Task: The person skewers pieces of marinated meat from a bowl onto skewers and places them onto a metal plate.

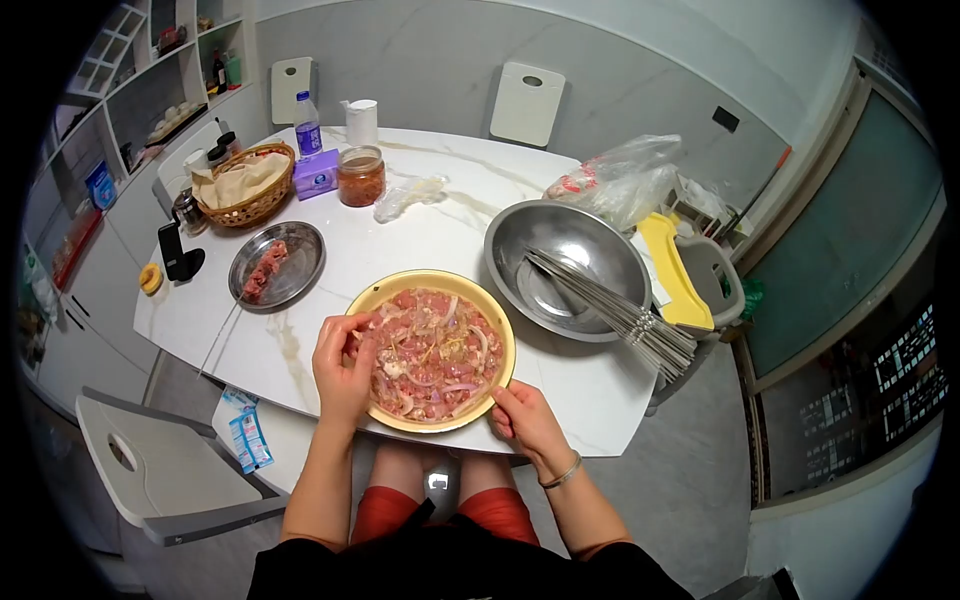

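Note:
A yellow-rimmed bowl (507,335) at the table's front edge holds raw meat pieces (425,365) mixed with sliced onion. My left hand (345,362) is over the bowl's left rim with its fingers curled at the meat's edge; what lies between the fingertips is hidden. My right hand (528,418) is closed on the bowl's lower right rim, thumb on top. Left of the bowl, a round metal plate (305,285) carries one skewer of meat (265,272), its metal rod reaching past the table edge. A large steel basin (515,235) on the right bears a bundle of metal skewers (620,315).
Behind stand a jar of red contents (361,180), a purple tissue box (317,174), a bottle (307,135) and a wicker basket (262,205). A phone on a stand (175,252) is at left. Plastic bags (640,185) and a yellow board (672,270) lie at right.

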Tool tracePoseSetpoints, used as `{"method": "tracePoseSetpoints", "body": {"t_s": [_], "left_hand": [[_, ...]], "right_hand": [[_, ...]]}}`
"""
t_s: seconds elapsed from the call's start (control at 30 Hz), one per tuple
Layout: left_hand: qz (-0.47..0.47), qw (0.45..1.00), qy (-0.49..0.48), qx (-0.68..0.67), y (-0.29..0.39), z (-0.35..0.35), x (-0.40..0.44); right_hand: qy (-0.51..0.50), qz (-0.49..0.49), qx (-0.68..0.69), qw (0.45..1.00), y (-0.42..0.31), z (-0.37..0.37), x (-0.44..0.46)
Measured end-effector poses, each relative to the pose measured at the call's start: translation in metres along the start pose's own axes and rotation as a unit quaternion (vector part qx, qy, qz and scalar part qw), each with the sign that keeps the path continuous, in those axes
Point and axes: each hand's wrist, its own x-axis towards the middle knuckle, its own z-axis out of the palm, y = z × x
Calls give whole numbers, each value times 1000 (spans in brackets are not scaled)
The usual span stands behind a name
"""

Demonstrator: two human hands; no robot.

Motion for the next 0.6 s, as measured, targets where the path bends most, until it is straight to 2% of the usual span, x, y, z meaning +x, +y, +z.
{"method": "tracePoseSetpoints", "body": {"t_s": [0.03,0.1,0.17,0.2,0.23,0.27,0.3,0.37,0.4,0.43,0.47,0.57,0.6], "left_hand": [[9,1000,-1,-8,2,1,-3],[25,1000,2,-15,3,0,-7],[22,999,3,-25,7,-1,-8],[22,999,3,-25,6,-2,-7],[18,999,2,-29,4,-3,-4],[14,999,0,-32,2,-5,-2],[13,1000,0,-28,1,-7,0],[-2,999,-25,-23,6,-8,6],[-22,999,-33,-29,8,-8,8],[-23,999,-30,-23,7,-7,9],[-22,999,-35,-23,3,-6,9],[-32,999,-35,-19,2,-6,9],[-32,999,-39,-15,1,-6,8]], "right_hand": [[1,0,0,1000,-2,-5,-2],[-67,6,-132,989,-11,-16,-8],[6,51,-280,959,-52,-26,-20],[83,-17,-374,923,-74,-34,-20],[157,-84,-461,869,-97,-45,-18],[174,-190,-564,785,-116,-61,-9],[207,-220,-647,700,-140,-60,-2],[191,-228,-812,501,-159,-113,35],[193,-164,-852,458,-165,-139,52],[211,-90,-867,443,-171,-144,62],[198,-21,-866,459,-176,-148,69],[157,1,-867,474,-177,-148,77],[175,2,-871,460,-175,-144,78]]}}
